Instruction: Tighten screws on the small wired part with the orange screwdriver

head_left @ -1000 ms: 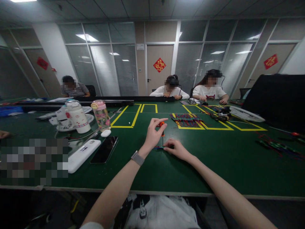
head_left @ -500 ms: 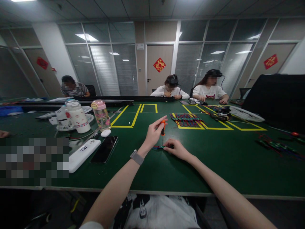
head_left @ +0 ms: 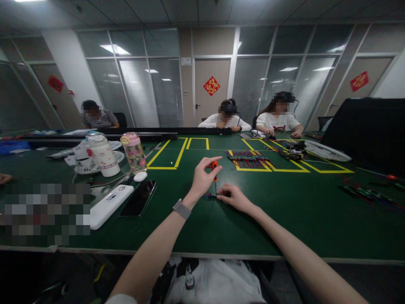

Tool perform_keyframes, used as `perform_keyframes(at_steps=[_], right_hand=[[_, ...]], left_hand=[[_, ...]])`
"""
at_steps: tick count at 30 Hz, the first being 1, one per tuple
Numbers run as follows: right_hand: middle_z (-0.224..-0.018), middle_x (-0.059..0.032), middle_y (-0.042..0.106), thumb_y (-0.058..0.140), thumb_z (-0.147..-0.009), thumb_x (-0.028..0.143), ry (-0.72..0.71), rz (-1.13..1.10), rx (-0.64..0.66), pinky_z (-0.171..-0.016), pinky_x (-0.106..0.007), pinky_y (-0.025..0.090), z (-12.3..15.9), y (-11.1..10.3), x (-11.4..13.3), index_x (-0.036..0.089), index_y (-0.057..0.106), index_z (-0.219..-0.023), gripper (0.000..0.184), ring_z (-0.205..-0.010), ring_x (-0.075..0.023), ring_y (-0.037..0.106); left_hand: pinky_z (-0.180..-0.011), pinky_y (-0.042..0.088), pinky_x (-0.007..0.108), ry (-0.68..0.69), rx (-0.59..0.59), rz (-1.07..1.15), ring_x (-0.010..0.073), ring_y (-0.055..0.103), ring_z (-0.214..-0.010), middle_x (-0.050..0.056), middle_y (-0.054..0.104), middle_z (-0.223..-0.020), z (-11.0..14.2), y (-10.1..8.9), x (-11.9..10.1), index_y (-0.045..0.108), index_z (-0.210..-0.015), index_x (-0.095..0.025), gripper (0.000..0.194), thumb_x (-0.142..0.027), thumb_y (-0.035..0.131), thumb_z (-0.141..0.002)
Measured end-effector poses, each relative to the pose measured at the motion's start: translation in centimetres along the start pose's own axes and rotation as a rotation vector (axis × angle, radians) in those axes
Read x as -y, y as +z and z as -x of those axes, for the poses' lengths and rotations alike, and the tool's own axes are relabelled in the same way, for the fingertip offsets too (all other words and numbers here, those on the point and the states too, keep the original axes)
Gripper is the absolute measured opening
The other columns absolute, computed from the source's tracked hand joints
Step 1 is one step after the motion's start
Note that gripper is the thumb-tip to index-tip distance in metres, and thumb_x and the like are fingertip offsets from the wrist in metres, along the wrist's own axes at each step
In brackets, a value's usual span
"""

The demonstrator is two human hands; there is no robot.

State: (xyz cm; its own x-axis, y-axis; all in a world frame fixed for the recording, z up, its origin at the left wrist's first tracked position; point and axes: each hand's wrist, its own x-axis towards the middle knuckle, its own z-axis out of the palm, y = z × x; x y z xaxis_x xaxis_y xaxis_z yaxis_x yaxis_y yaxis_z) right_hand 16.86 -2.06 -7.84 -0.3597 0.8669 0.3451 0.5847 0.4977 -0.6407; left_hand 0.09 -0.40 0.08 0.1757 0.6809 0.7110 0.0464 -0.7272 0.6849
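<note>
My left hand (head_left: pixel 204 176) grips the orange and black handle of a screwdriver (head_left: pixel 215 178) between thumb and fingers. The screwdriver stands upright, its thin shaft pointing down onto a small green terminal strip (head_left: pixel 214 195) with red and blue wires. The strip lies flat on the green table (head_left: pixel 202 230). My right hand (head_left: pixel 236 197) rests on the table just to the right, its fingertips pinching the strip's right end. Part of the strip is hidden behind those fingers.
Beyond my right hand lies a heap of wired strips (head_left: pixel 248 159); more wired strips (head_left: pixel 373 194) lie far right. On the left are a phone (head_left: pixel 138 198), a white power bank (head_left: pixel 112 207), a pink-lidded bottle (head_left: pixel 134 153) and a white bottle (head_left: pixel 103 154). Several people sit opposite.
My left fingers straightened along the screwdriver handle half a second ago and are curled round it again now. My right hand and the strip have stayed in place.
</note>
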Motion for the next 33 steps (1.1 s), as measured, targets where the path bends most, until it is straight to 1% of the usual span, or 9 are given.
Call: perform_keyframes(at_steps=[6, 11, 14, 18, 21, 24, 27, 30, 33], right_hand=[[-0.081, -0.0041, 0.061, 0.065, -0.08, 0.023, 0.009, 0.003, -0.003, -0.068, -0.027, 0.045, -0.03, -0.06, 0.06, 0.015, 0.072, -0.087, 0.012, -0.072, -0.0151, 0.056], [-0.078, -0.0035, 0.06, 0.065, -0.08, 0.024, 0.005, 0.004, -0.007, -0.067, -0.027, 0.045, -0.03, -0.09, 0.23, 0.016, 0.072, -0.086, 0.012, -0.069, -0.0146, 0.056], [-0.077, -0.0032, 0.059, 0.065, -0.08, 0.024, 0.005, 0.008, -0.01, -0.067, -0.027, 0.045, -0.02, -0.11, 0.29, 0.015, 0.072, -0.086, 0.012, -0.069, -0.0145, 0.055], [-0.078, -0.0031, 0.059, 0.065, -0.08, 0.025, 0.004, 0.002, -0.009, -0.066, -0.027, 0.045, 0.0, -0.09, 0.22, 0.016, 0.072, -0.086, 0.013, -0.069, -0.0145, 0.055], [-0.079, -0.0034, 0.06, 0.065, -0.081, 0.026, 0.0, -0.004, -0.008, -0.067, -0.027, 0.045, -0.01, -0.04, 0.14, 0.016, 0.072, -0.085, 0.013, -0.07, -0.0147, 0.055], [-0.079, -0.0035, 0.06, 0.065, -0.08, 0.025, 0.003, 0.001, -0.01, -0.067, -0.027, 0.045, -0.02, 0.01, 0.1, 0.016, 0.072, -0.085, 0.013, -0.07, -0.015, 0.056], [-0.079, -0.0037, 0.06, 0.065, -0.081, 0.024, -0.004, 0.011, -0.011, -0.067, -0.028, 0.045, -0.04, 0.03, 0.04, 0.015, 0.072, -0.086, 0.012, -0.07, -0.015, 0.056], [-0.081, -0.004, 0.061, 0.065, -0.081, 0.024, -0.006, 0.011, -0.008, -0.067, -0.027, 0.046, -0.04, 0.03, -0.03, 0.015, 0.071, -0.087, 0.012, -0.071, -0.0148, 0.056], [-0.081, -0.0039, 0.061, 0.065, -0.081, 0.025, -0.006, 0.005, -0.005, -0.067, -0.027, 0.046, -0.05, 0.03, -0.08, 0.016, 0.071, -0.087, 0.012, -0.071, -0.0147, 0.057]], left_hand=[[-0.081, 0.047, 0.027, -0.007, -0.029, -0.052, 0.0143, 0.057, -0.088, 0.003, 0.056, -0.094, 0.1, -0.1, -0.71, 0.07, -0.106, -0.023, 0.032, -0.023, 0.073, -0.074], [-0.095, 0.044, 0.03, -0.043, 0.037, 0.099, 0.0188, 0.055, -0.112, 0.008, 0.057, -0.122, 0.01, 0.05, -0.58, 0.066, -0.115, -0.023, 0.03, -0.027, 0.057, -0.087], [-0.097, 0.044, 0.034, -0.098, 0.122, 0.23, 0.0201, 0.059, -0.112, 0.009, 0.056, -0.132, -0.11, 0.09, -0.34, 0.061, -0.123, -0.023, 0.035, -0.025, 0.049, -0.09], [-0.088, 0.05, 0.034, -0.146, 0.16, 0.281, 0.0203, 0.065, -0.1, 0.011, 0.06, -0.127, -0.07, 0.15, -0.32, 0.056, -0.128, -0.022, 0.039, -0.023, 0.048, -0.091], [-0.083, 0.05, 0.03, -0.044, 0.08, 0.108, 0.0179, 0.063, -0.094, 0.008, 0.066, -0.11, 0.12, 0.11, -0.43, 0.063, -0.119, -0.021, 0.034, -0.023, 0.058, -0.086], [-0.081, 0.048, 0.027, 0.036, -0.018, -0.081, 0.0147, 0.058, -0.088, 0.004, 0.06, -0.095, 0.29, 0.0, -0.52, 0.069, -0.107, -0.022, 0.027, -0.025, 0.065, -0.081], [-0.085, 0.047, 0.027, 0.013, -0.03, -0.093, 0.0152, 0.056, -0.095, 0.005, 0.054, -0.101, 0.27, -0.05, -0.44, 0.068, -0.109, -0.024, 0.026, -0.028, 0.061, -0.085], [-0.092, 0.044, 0.028, -0.028, 0.035, 0.036, 0.0171, 0.054, -0.109, 0.007, 0.055, -0.117, 0.04, 0.05, -0.19, 0.063, -0.119, -0.025, 0.032, -0.023, 0.049, -0.09], [-0.09, 0.047, 0.031, -0.102, 0.112, 0.189, 0.0175, 0.06, -0.104, 0.008, 0.061, -0.12, -0.08, 0.2, 0.01, 0.057, -0.128, -0.023, 0.038, -0.021, 0.042, -0.093]])
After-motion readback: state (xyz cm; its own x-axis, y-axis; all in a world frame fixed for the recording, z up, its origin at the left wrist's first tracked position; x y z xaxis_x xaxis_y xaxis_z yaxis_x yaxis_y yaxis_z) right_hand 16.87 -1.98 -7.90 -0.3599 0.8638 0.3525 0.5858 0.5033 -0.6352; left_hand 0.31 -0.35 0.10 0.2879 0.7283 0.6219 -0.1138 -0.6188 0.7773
